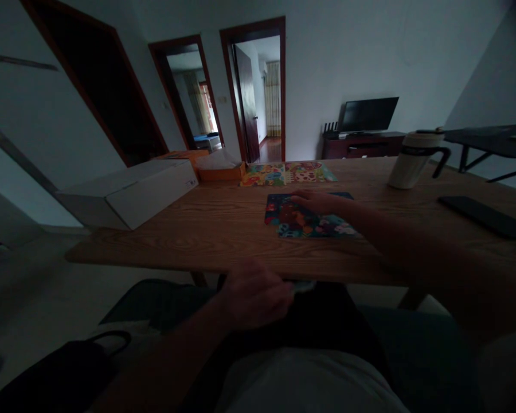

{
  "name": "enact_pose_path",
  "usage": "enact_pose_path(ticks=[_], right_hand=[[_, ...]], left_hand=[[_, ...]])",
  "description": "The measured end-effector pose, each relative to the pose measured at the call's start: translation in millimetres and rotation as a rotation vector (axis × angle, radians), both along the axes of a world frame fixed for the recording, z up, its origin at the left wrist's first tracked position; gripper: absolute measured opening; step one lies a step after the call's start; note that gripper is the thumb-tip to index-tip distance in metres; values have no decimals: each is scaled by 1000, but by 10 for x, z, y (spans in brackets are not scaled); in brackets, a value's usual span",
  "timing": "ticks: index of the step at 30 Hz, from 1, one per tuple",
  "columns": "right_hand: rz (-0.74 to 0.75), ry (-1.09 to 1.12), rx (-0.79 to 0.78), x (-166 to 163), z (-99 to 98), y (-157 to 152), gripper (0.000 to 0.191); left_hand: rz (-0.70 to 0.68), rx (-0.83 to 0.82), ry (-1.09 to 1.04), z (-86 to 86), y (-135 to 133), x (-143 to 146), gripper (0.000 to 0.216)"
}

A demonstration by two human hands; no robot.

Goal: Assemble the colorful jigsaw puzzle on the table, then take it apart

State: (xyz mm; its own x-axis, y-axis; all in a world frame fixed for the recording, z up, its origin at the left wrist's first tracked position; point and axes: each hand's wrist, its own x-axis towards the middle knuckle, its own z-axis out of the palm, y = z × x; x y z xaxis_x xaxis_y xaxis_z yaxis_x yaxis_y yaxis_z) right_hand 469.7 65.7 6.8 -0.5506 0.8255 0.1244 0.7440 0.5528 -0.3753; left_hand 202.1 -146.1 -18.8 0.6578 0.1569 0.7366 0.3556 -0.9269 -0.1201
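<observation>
Right hand (316, 202) laid flat, open, on puzzle (303, 221), long axis left-right; left hand (255, 298) near desk (198, 229) edge, possibly pinching a piece.

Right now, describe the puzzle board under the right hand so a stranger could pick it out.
On the long wooden table, look near the middle, close to the front edge. The dark puzzle board lies flat there with the right hand resting on its far edge. Unlike the brighter, paler board farther back, it has a deep blue ground.
</observation>
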Motion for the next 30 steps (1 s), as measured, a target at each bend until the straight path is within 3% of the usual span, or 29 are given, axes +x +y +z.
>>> enact_pose_path(ticks=[2, 3, 6, 8, 11, 15, 18, 22, 30], right_hand=[[-106, -35, 23, 237, -40, -12, 62], [-131, -82, 36, 338, -82, -26, 60], [-148, -233, 56, 521, -224, -85, 58], [-155, -291, 48, 544, -285, -110, 59], [-132, -320, 58, 510, -306, -109, 60], [-121, -309, 69, 498, -298, -78, 61], [-168, -303, 70, 526, -315, -57, 66], [-228, -286, 56, 552, -345, -42, 69], [-228, -268, 32, 584, -348, -44, 69]], left_hand=[[221, -52, 122, 480, 427, -36, 11], [324, -115, 202, 650, 680, -46, 18], [510, -349, 435, 892, 1356, -28, 22], [565, -572, 589, 881, 1592, 2, 17], [495, -832, 662, 742, 1624, 9, 26], [425, -1030, 476, 595, 1547, -120, 46], [435, -1100, 400, 565, 1615, -257, 54], [473, -1113, 500, 530, 1706, -312, 71], [461, -1061, 522, 499, 1678, -208, 68]])
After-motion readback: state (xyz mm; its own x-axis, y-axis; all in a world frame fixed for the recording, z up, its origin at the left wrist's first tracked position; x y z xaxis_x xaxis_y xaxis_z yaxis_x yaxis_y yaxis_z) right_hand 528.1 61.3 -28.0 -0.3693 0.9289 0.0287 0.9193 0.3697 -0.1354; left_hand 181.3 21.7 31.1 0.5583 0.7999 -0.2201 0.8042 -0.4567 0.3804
